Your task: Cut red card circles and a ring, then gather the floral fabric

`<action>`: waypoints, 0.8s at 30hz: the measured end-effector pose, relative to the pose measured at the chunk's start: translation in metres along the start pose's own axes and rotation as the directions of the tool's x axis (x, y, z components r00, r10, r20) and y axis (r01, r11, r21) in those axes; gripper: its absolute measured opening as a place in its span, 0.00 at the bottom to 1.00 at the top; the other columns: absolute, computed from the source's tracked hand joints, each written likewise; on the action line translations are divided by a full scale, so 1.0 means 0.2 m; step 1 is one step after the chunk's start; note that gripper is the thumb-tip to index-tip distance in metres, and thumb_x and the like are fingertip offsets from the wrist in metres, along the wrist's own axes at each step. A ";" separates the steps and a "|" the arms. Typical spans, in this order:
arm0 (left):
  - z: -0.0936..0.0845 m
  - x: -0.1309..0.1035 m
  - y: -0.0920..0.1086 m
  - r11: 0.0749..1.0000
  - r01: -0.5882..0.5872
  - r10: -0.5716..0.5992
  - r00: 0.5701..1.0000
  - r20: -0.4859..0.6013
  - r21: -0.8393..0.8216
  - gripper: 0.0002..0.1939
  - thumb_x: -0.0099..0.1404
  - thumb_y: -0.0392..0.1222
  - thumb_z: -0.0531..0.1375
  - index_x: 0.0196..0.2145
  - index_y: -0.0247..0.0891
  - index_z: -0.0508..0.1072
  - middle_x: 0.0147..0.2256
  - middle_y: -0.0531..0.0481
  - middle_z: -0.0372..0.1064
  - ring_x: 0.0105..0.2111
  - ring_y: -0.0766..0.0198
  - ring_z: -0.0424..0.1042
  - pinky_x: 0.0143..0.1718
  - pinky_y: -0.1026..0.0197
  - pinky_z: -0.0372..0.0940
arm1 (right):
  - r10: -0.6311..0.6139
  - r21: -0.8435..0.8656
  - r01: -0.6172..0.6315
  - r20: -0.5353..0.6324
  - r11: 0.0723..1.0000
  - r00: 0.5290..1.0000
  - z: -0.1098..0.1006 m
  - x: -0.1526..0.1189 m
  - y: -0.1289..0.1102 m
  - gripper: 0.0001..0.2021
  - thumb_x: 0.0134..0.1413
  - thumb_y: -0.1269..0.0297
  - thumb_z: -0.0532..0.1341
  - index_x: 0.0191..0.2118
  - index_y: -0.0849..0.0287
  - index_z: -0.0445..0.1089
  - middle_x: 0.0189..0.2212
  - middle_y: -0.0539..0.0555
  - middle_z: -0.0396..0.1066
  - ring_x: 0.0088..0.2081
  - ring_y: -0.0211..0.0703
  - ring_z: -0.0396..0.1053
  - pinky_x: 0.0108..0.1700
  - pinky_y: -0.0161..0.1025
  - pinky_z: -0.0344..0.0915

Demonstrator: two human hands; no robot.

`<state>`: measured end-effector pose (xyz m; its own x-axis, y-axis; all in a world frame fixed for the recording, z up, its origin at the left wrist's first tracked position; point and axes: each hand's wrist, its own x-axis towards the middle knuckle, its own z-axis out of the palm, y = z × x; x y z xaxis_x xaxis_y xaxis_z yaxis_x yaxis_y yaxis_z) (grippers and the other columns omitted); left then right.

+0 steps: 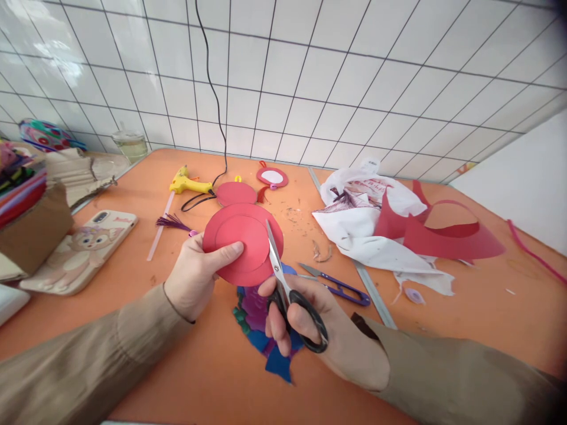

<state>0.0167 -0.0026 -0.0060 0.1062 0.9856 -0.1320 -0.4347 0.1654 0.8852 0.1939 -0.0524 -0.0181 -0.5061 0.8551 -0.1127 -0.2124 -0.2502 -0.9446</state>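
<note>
A round red paper disc point(248, 236), with a smaller circle drawn inside its edge, is pinched in my left hand point(201, 268), thumb on top. My right hand point(319, 319) has its fingers through the black handles of a pair of scissors point(280, 277). One silver blade lies over the disc near its right side, along the drawn line. Below the hands, a blue and purple cut-out piece point(252, 313) rests on the orange table, partly covered. Behind the disc lies another red disc point(237, 193) with a yellow loop.
A yellow glue gun point(188, 182), a phone point(86, 251) and a purple tassel point(175, 222) lie to the left. Thread snips point(341, 287), a metal ruler point(375, 295), a white plastic bag point(358, 233) and red paper scraps point(447, 236) are at right. A red-rimmed tag point(271, 177) lies behind.
</note>
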 end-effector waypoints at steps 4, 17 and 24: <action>0.01 0.00 0.00 1.000 0.022 -0.022 1.000 -0.010 0.001 0.09 0.48 0.36 0.69 0.30 0.34 0.79 0.27 0.48 0.77 0.29 0.63 0.74 0.31 0.66 0.68 | -0.003 0.001 0.003 -0.012 1.000 1.000 0.00 0.00 0.00 0.23 0.49 0.46 0.62 0.41 0.62 0.63 0.23 0.49 0.67 0.21 0.33 0.65 0.25 0.32 0.62; 0.00 0.00 -0.01 0.999 0.016 -0.016 1.000 -0.001 -0.052 0.09 0.48 0.36 0.69 0.30 0.35 0.79 0.30 0.47 0.78 0.33 0.59 0.75 0.36 0.61 0.69 | -0.002 -0.029 0.002 0.005 1.000 1.000 0.00 0.00 0.00 0.23 0.49 0.46 0.62 0.41 0.61 0.63 0.23 0.48 0.66 0.21 0.32 0.65 0.27 0.33 0.62; 0.01 0.00 0.00 0.999 0.026 -0.026 1.000 -0.014 -0.046 0.10 0.47 0.36 0.69 0.30 0.34 0.79 0.30 0.46 0.78 0.31 0.59 0.75 0.34 0.62 0.68 | 0.000 -0.037 0.000 -0.003 0.999 1.000 0.00 0.00 -0.01 0.23 0.49 0.46 0.62 0.40 0.61 0.62 0.23 0.47 0.66 0.20 0.31 0.64 0.26 0.33 0.61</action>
<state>0.0176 -0.0025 -0.0045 0.1048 0.9813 -0.1615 -0.4722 0.1920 0.8603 0.1940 -0.0524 -0.0170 -0.5033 0.8566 -0.1137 -0.1814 -0.2334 -0.9553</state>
